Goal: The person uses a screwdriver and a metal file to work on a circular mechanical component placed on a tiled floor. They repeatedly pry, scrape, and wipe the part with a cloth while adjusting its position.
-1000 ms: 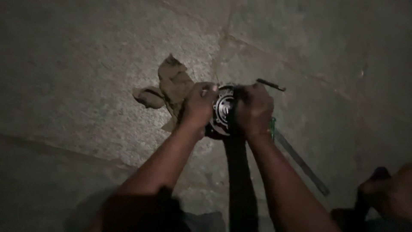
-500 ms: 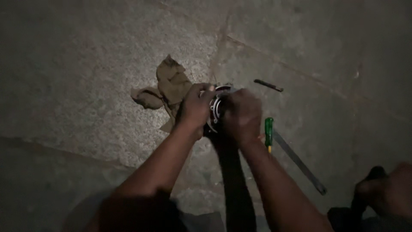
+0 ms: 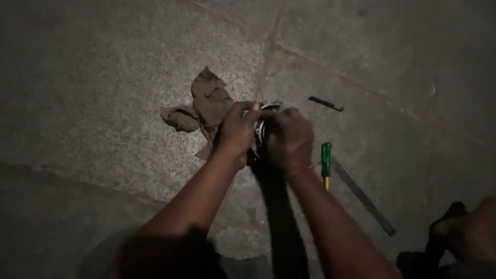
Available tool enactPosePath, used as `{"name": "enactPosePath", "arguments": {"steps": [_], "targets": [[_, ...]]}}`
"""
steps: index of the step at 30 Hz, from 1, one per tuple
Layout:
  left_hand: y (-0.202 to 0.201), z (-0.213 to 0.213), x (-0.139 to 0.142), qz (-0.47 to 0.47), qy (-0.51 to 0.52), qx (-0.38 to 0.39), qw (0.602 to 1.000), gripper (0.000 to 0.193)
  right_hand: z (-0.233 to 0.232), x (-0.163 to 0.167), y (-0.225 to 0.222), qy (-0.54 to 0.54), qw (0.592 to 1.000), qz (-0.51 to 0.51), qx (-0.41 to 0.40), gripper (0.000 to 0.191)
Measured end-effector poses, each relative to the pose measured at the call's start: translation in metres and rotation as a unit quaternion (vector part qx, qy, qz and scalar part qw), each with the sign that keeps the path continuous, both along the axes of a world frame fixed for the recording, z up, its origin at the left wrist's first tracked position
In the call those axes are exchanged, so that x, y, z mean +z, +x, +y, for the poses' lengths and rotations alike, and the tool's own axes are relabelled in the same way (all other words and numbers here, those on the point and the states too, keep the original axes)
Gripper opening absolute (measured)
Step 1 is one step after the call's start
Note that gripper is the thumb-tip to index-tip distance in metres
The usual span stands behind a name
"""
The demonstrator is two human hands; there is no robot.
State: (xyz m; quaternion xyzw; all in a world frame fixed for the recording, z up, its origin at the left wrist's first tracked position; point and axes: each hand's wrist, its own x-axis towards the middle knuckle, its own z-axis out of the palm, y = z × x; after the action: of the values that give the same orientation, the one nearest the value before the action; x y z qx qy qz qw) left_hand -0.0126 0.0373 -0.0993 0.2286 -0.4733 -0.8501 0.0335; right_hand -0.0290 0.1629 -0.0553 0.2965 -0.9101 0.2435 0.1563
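Both hands are clamping a small round metal part point(image 3: 261, 125) just above the stone floor point(image 3: 103, 77), L hand point(image 3: 236, 132) & R hand point(image 3: 289, 138) each in a closed grip on opposite sides, prob. to steady it, w/ brown rag point(image 3: 204, 106) touching at left & green screwdriver point(image 3: 326, 157) near on right.

A second ago the right hand point(image 3: 290, 138) sat beside the round metal part point(image 3: 261, 126), whose ringed face showed plainly between the two hands. Now that hand has slid over the part's face, hiding most of it; only a sliver shows beside the left hand point(image 3: 236, 130). The green-handled screwdriver point(image 3: 326, 161), earlier hidden behind the right wrist, now lies fully in sight.
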Motion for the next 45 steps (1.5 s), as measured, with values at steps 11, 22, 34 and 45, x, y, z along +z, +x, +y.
{"name": "enactPosePath", "arguments": {"steps": [11,22,34,45], "targets": [[-0.001,0.001,-0.002,0.003,-0.018,0.012,1.0,0.028,0.059,0.012,0.016,0.037,0.998,-0.001,-0.042,0.018],[0.001,-0.002,-0.007,0.003,0.026,0.0,1.0,0.03,0.039,0.003,-0.001,0.065,0.993,0.097,0.003,0.03],[0.003,-0.003,-0.004,-0.006,0.019,-0.006,1.0,0.031,0.028,0.008,0.003,0.06,0.996,0.069,-0.022,0.02],[0.001,-0.001,-0.006,0.014,0.0,-0.005,1.0,0.033,0.03,0.005,0.007,0.008,0.997,0.08,0.006,0.034]]}}
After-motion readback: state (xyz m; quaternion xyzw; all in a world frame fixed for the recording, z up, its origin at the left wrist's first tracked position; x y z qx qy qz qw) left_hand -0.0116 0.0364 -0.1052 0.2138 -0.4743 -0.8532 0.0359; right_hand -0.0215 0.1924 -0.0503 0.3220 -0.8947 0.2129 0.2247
